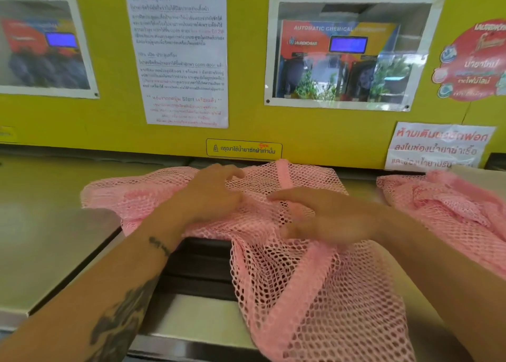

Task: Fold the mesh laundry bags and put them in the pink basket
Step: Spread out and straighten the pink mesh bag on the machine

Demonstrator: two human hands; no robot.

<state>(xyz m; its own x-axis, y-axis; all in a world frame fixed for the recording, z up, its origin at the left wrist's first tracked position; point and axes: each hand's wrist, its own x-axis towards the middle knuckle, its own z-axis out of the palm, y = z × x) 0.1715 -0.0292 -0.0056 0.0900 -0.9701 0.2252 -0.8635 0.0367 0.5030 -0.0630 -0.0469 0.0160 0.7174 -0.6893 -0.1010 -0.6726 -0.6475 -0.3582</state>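
A pink mesh laundry bag [301,279] is spread over the steel top, its near part hanging over the front edge. My left hand [210,194] lies flat on the bag's far left part with fingers spread. My right hand [323,214] rests flat on the middle of the bag, fingers pointing left; it looks blurred. Neither hand grips the mesh. A second pink mesh bag [449,205] lies crumpled at the right. No pink basket is in view.
The steel machine top [49,224] runs left to right, with a dark gap [200,266] under the bag. A yellow wall [315,131] with notices and posters rises right behind the bags.
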